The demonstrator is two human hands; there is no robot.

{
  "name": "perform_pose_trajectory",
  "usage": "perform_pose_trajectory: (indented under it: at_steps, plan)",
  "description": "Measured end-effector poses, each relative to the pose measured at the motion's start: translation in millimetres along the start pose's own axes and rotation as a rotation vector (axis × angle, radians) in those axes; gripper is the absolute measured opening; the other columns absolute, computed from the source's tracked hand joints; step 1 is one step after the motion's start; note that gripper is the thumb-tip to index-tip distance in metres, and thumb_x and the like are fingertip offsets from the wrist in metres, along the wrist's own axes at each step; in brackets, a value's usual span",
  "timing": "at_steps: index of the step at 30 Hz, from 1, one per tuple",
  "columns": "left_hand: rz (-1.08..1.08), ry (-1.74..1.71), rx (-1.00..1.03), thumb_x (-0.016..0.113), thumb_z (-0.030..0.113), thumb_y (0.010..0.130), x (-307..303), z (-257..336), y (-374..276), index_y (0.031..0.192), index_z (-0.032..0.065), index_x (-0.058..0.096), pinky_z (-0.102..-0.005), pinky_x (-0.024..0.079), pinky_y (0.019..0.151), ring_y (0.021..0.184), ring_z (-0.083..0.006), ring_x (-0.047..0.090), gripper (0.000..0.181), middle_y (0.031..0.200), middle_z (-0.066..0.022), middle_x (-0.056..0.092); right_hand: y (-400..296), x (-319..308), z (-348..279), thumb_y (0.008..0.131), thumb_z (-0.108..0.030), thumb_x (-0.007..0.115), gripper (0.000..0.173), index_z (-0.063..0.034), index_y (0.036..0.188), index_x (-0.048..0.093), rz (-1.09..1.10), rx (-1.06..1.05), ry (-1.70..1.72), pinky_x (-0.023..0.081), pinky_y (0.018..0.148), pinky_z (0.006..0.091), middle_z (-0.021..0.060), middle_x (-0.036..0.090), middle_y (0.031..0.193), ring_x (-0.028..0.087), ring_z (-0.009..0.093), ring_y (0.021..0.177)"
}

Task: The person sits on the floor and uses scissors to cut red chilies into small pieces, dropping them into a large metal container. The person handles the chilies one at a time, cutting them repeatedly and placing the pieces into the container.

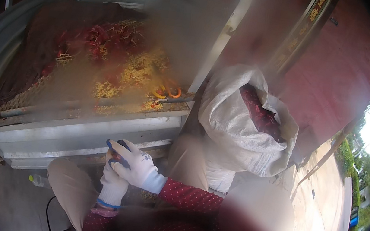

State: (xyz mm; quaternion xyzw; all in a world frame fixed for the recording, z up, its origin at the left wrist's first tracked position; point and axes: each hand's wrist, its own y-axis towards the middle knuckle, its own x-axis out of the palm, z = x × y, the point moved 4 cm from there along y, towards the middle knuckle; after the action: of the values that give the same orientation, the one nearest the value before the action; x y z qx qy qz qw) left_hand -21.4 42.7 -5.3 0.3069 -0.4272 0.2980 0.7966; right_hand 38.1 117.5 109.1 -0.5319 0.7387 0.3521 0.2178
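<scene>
Both hands wear white knit gloves with dark blue coated fingers and meet above my lap. My right hand (134,166) lies over my left hand (114,176), its fingers bent around something small and reddish-brown that I cannot make out clearly. Which of the two hands grips it is hidden by the overlap. Beyond them, the metal truck bed (92,128) carries dried red chili peppers (100,37) and a spread of yellow seeds (142,67). Scissors with orange and yellow handles (170,94) rest near the bed's right corner.
An open white woven sack (233,122) holding dark red peppers (262,115) stands right of the bed. A clear plastic bottle with a yellow-green cap (39,181) lies on the ground at left, near a black cable (47,211). Blur veils parts of the view.
</scene>
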Motion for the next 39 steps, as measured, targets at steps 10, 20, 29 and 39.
perform_pose_trajectory:
  at_steps: [10,20,29,39]
  plan:
    - [-0.079,0.600,-0.143,0.060,-0.008,0.087,42,2,-11,0.155,0.0077,0.011,-0.0316,0.052,0.087,0.101,-0.0193,0.059,0.085,0.119,-0.0134,0.057,-20,-127,-7,0.082,-0.011,0.067,0.051,-0.0045,0.132,0.057,0.217,-0.045,-0.146,0.053,0.086,0.0371,0.0191,0.066,0.113,0.068,0.030,0.099]
    - [0.114,0.275,-0.340,0.060,0.005,0.089,29,16,-1,0.147,0.0042,0.033,-0.0380,0.057,0.081,0.098,-0.0263,0.065,0.064,0.117,-0.0164,0.061,-26,-353,72,0.086,-0.026,0.068,0.052,-0.0057,0.133,0.058,0.690,0.308,-0.948,0.052,0.087,0.0377,0.0179,0.068,0.111,0.068,0.029,0.099]
    - [0.147,0.293,-0.275,0.066,0.017,0.088,29,30,-5,0.141,-0.0008,0.039,-0.0353,0.057,0.080,0.097,-0.0246,0.066,0.062,0.114,-0.0168,0.063,156,-104,-9,0.083,-0.046,0.068,0.050,-0.0045,0.112,0.069,0.241,-0.125,-0.654,0.049,0.087,0.0459,0.0192,0.065,0.107,0.061,0.037,0.103]
    - [0.131,0.258,-0.230,0.060,0.011,0.091,12,33,-5,0.137,-0.0034,0.043,-0.0326,0.057,0.078,0.094,-0.0238,0.067,0.050,0.113,-0.0179,0.065,215,-72,11,0.087,-0.039,0.059,0.037,-0.0075,0.101,0.071,-0.045,0.234,-0.643,0.052,0.085,0.0430,0.0154,0.071,0.102,0.068,0.032,0.097]
